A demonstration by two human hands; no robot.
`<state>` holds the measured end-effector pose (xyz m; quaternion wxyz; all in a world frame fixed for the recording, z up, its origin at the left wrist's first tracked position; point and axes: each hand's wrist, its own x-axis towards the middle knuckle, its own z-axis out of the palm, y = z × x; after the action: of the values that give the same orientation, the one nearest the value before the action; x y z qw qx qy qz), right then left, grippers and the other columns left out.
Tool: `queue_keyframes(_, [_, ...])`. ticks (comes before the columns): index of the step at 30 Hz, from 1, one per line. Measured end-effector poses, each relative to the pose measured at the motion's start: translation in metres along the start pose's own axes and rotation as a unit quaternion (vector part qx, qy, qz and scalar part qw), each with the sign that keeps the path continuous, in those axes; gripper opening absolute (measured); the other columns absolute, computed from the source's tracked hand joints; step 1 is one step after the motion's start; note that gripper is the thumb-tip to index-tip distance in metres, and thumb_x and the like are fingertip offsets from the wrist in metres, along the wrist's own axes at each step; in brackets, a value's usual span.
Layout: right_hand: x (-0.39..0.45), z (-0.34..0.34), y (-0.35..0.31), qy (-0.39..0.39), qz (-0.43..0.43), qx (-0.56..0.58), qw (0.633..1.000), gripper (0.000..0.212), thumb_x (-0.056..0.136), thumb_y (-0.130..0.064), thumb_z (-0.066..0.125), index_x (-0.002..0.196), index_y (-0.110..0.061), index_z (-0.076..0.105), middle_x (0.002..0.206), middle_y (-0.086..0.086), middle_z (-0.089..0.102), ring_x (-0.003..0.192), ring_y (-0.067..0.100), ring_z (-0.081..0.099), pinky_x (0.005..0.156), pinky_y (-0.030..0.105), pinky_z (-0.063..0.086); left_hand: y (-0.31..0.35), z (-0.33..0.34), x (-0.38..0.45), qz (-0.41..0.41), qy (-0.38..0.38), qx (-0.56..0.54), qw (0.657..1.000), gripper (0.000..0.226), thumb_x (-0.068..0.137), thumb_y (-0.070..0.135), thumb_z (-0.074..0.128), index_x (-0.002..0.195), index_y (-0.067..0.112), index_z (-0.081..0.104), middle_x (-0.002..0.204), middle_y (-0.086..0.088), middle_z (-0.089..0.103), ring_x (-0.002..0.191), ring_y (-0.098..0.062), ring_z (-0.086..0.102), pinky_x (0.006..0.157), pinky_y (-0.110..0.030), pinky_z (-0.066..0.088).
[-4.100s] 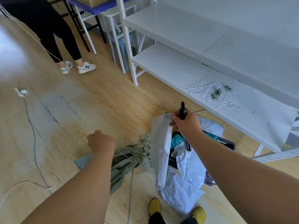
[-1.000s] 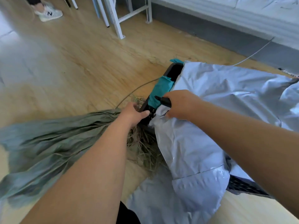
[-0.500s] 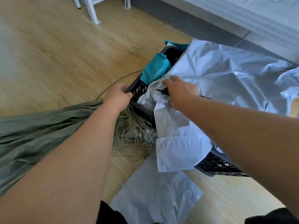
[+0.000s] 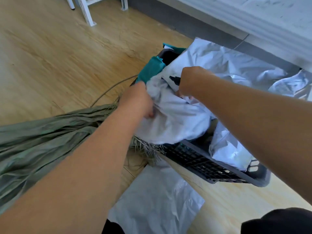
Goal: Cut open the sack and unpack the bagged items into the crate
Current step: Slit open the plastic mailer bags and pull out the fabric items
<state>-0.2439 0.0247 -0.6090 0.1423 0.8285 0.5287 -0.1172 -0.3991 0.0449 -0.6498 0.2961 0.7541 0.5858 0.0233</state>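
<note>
A dark slatted crate [image 4: 209, 164] stands on the wood floor, heaped with grey plastic bagged items [image 4: 233, 65] and a teal one [image 4: 152, 68]. My left hand [image 4: 138, 100] grips the bunched edge of a white-grey bag [image 4: 175, 119] that hangs over the crate's near-left rim. My right hand [image 4: 190, 80] is curled round a black cutter [image 4: 174, 80] and presses into the same bag from above. The emptied green woven sack [image 4: 42, 132] lies flat on the floor to the left, its frayed cut end [image 4: 148, 151] against the crate.
One flat grey bag [image 4: 155, 200] lies on the floor in front of the crate. A thin cord [image 4: 109, 88] runs over the floor from the sack. White shelf legs [image 4: 87, 14] stand at the top left, and a white shelf board [image 4: 253, 16] runs along the top right.
My left hand has left the crate's rim and taken hold of the white-grey bag. My right hand shifted slightly over the same bag; the view has come closer.
</note>
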Motion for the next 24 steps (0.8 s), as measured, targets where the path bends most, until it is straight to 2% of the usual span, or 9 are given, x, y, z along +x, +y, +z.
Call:
queue_keyframes(2, [-0.001,-0.004,0.008,-0.035,-0.013,0.028,0.999,0.02,0.08,-0.021,0.067,0.066,-0.014,0.053,0.071,0.003,0.059,0.071,0.022,0.059,0.066,0.027,0.049,-0.006,-0.002,0.01,0.055,0.105,-0.055,0.991,0.016,0.089,0.024,0.057,0.101,0.017,0.049,0.087,-0.001,0.06,0.077,-0.024,0.055,0.06,-0.035,0.043])
queue_keyframes(4, [-0.001,-0.005,0.017,-0.057,-0.025,0.105,0.993,0.025,0.081,-0.02,0.07,0.063,-0.013,0.054,0.062,0.002,0.06,0.055,0.017,0.058,0.051,0.023,0.049,-0.007,0.011,0.012,0.119,0.028,-0.162,0.979,0.038,0.09,0.035,0.06,0.121,0.022,0.042,0.112,0.004,0.057,0.098,-0.018,0.056,0.078,-0.035,0.047])
queue_keyframes(6, [-0.003,-0.002,0.024,-0.059,-0.021,0.14,0.988,0.025,0.078,-0.019,0.074,0.068,-0.011,0.053,0.058,0.002,0.058,0.047,0.013,0.055,0.041,0.02,0.045,-0.005,0.033,0.008,0.13,-0.093,-0.196,0.967,0.084,0.082,0.046,0.068,0.145,0.02,0.019,0.142,0.007,0.036,0.13,-0.013,0.038,0.105,-0.032,0.035])
queue_keyframes(8, [-0.005,0.005,0.026,-0.045,0.003,0.079,0.996,0.025,0.078,-0.021,0.074,0.089,-0.01,0.055,0.061,0.001,0.056,0.056,0.017,0.056,0.055,0.026,0.048,-0.006,0.047,0.009,0.127,-0.1,-0.115,0.98,0.113,0.074,0.05,0.075,0.151,0.013,0.001,0.157,-0.002,0.012,0.143,-0.02,0.018,0.116,-0.035,0.023])
queue_keyframes(12, [-0.008,0.012,0.032,0.036,0.037,0.044,0.998,0.025,0.086,-0.013,0.055,0.11,-0.014,0.056,0.082,0.003,0.044,0.08,0.025,0.046,0.07,0.034,0.038,-0.003,0.056,0.003,0.09,0.11,0.107,0.984,0.122,0.059,0.066,0.076,0.148,0.017,0.008,0.143,-0.014,0.023,0.124,-0.03,0.039,0.095,-0.037,0.041])
queue_keyframes(14, [-0.01,0.002,0.035,0.054,0.028,0.057,0.996,0.025,0.087,-0.015,0.053,0.111,-0.014,0.057,0.09,0.005,0.045,0.082,0.025,0.045,0.072,0.034,0.039,0.005,0.06,0.0,0.071,0.142,0.101,0.982,0.12,0.06,0.063,0.078,0.148,0.02,0.008,0.136,-0.015,0.031,0.111,-0.031,0.05,0.081,-0.033,0.045])
queue_keyframes(18, [-0.02,-0.022,0.026,0.006,-0.059,0.036,0.998,0.028,0.087,-0.011,0.053,0.114,-0.007,0.059,0.09,0.007,0.054,0.076,0.024,0.052,0.073,0.032,0.049,0.022,0.073,0.006,0.091,-0.064,-0.171,0.979,0.124,0.073,0.045,0.077,0.15,0.022,-0.018,0.155,-0.01,0.024,0.132,-0.031,0.042,0.097,-0.039,0.045])
queue_keyframes(22, [-0.032,-0.02,0.029,-0.131,-0.099,0.083,0.983,0.02,0.088,0.0,0.052,0.105,-0.011,0.053,0.07,0.011,0.059,0.044,0.015,0.054,0.048,0.022,0.045,0.015,0.081,0.003,0.14,-0.139,0.062,0.978,0.123,0.076,0.046,0.074,0.15,0.021,-0.021,0.16,-0.002,0.014,0.138,-0.029,0.034,0.106,-0.037,0.038])
queue_keyframes(24, [-0.03,-0.012,0.034,-0.099,-0.143,0.093,0.98,0.028,0.085,0.001,0.051,0.11,-0.011,0.057,0.075,0.01,0.062,0.057,0.02,0.059,0.055,0.024,0.047,0.01,0.063,0.012,0.128,-0.166,0.022,0.978,0.106,0.08,0.04,0.072,0.153,0.02,-0.001,0.158,-0.005,0.023,0.137,-0.028,0.036,0.096,-0.027,0.034])
